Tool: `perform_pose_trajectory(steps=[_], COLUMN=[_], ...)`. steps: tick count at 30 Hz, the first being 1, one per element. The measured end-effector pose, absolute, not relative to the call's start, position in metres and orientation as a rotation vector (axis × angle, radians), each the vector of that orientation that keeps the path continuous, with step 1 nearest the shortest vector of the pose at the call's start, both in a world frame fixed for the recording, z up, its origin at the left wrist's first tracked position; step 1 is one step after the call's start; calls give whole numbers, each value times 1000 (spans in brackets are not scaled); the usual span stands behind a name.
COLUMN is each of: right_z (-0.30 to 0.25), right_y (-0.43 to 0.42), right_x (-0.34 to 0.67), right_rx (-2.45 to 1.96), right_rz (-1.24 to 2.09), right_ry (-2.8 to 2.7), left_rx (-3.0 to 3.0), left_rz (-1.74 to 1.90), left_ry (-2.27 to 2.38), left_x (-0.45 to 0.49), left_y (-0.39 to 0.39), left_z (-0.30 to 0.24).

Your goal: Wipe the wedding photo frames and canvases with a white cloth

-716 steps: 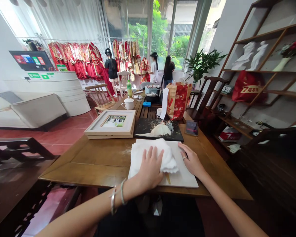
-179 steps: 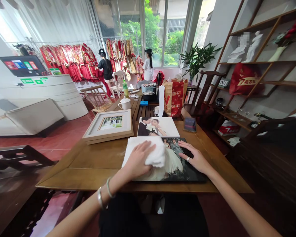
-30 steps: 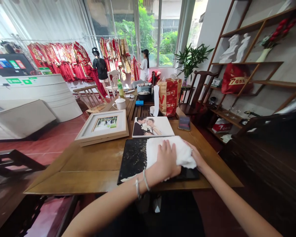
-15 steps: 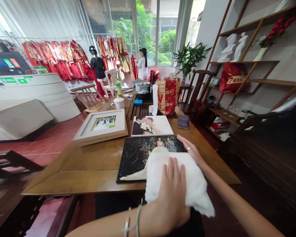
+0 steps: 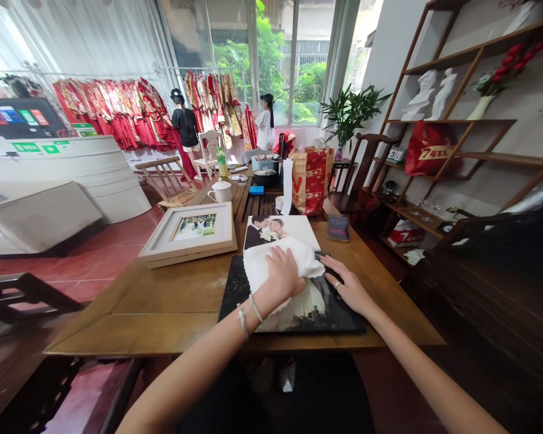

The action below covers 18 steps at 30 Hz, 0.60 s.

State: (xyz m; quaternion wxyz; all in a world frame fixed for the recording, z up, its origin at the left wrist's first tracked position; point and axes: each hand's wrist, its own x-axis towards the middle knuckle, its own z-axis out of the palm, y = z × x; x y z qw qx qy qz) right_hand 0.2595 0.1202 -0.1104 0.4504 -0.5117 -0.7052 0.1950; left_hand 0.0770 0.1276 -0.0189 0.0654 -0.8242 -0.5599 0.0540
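Head view. Your left hand [image 5: 284, 278] lies palm down on a white cloth [image 5: 262, 262], fingers loosely bent over the fabric and pressing it rather than pinching it. The cloth rests on the far half of a dark wedding photo panel [image 5: 238, 292], which lies flat at the near edge of the wooden table [image 5: 163, 301], directly in front of you. Your right hand [image 5: 349, 290] rests open and flat on the panel's right part, just beside the cloth (a ring shows on one finger); it holds nothing. A second, lighter wedding print [image 5: 294, 226] lies just beyond the panel, its near edge partly under the cloth. To its left sits a framed photo [image 5: 190, 232], to its right a small phone [image 5: 338, 228]. Farther back on the table stands a red gift bag [image 5: 311, 181].
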Motion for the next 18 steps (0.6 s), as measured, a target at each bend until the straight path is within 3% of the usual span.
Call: perform_pose_trajectory(steps=[11,18], right_z=[-109,-110], right_y=[121,120], right_x=[260,261], right_rx=[-1278,-1237], right_rz=[506,500], right_ry=[-1739,-1744], left_rx=[-2883,-2886], left_rz=[237,182], left_ry=[-1242,-1396], left_x=[65,66], left_y=[5,55], left_z=[-32,-18])
